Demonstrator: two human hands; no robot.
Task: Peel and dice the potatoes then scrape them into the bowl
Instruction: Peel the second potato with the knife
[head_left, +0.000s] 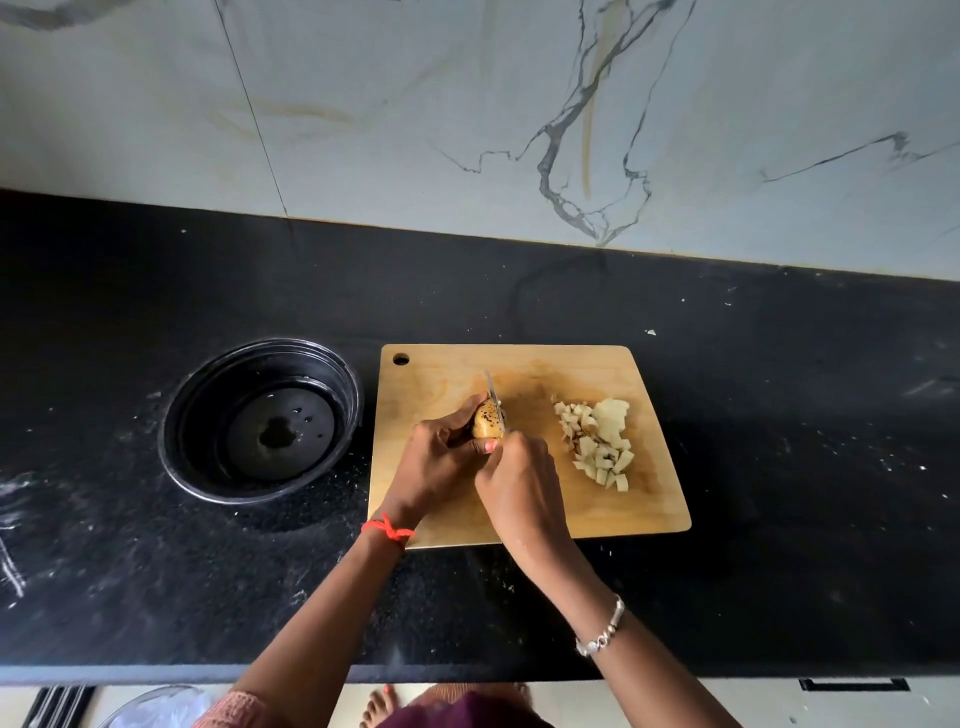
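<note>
Potato (487, 422) on the chopping board (524, 519), knife (492, 391) cutting into it.

Left hand (441, 457) has its grip closed round the potato, pinning it on the wooden board near the middle, skin still on the bit you can see, speckled with dark spots. Right hand (519, 483) sits just beside it, grip closed on the knife handle, though the handle itself is hidden under the fingers; the blade sticks out past the potato, pointing away from the person. Pile of diced pieces (597, 441) is already sitting on the right half of the board, a bit apart from the hands. Black bowl (262, 421) is on the dark counter (779, 415) just left of the board, with what looks like a bit of water in it and no potato.
</note>
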